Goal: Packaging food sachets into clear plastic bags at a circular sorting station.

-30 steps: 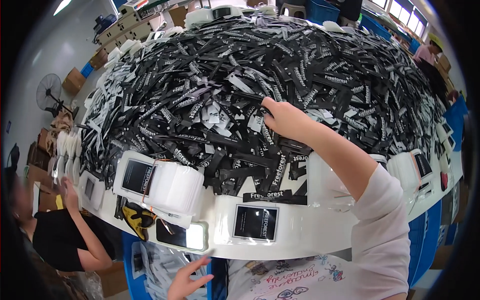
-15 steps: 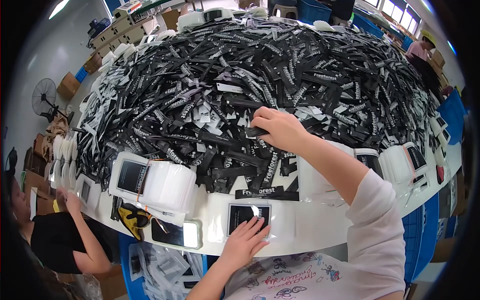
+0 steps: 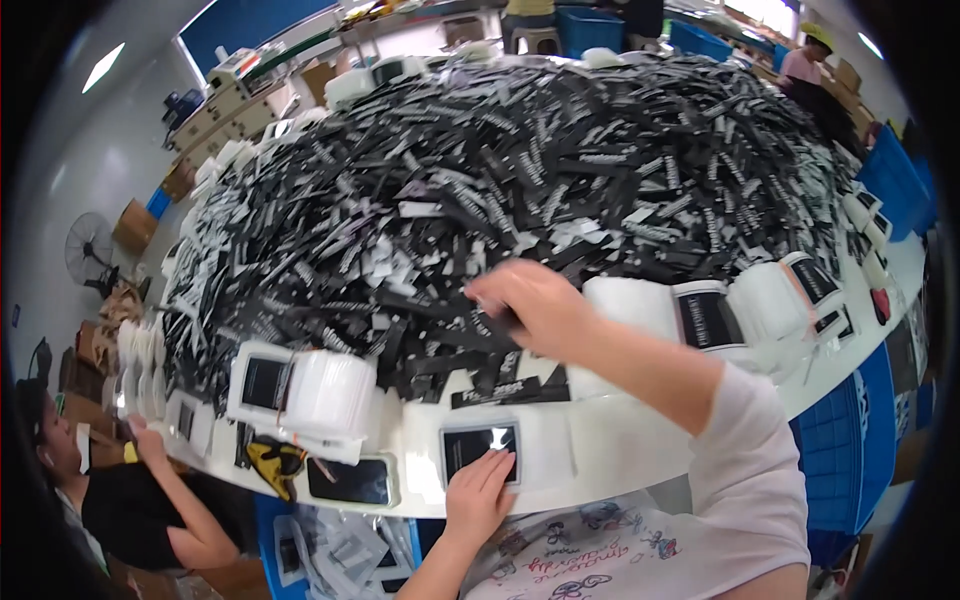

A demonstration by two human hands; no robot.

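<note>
My left hand [image 3: 482,492] lies with its fingers flat on a clear plastic bag with a black printed panel [image 3: 466,448], at the table's front edge. My right hand [image 3: 535,308], smeared by motion, is over the near side of a large heap of black printed strips [image 3: 560,170]. Its fingers are curled, and a dark, blurred strip [image 3: 506,320] shows under them. Between the hands, one black strip with white lettering [image 3: 510,391] lies just beyond the bag.
Bundled clear bags [image 3: 325,395] stand left, with more bundles [image 3: 640,310] to the right. A phone [image 3: 350,482] and yellow-handled cutters [image 3: 272,465] lie near the front edge. Below is a blue crate of bags [image 3: 345,548]. A co-worker [image 3: 150,500] sits at the left.
My right hand has drawn back from the heap toward me, with a dark strip under its fingers. My left hand stays on the bag. The whole view has shifted a little.
</note>
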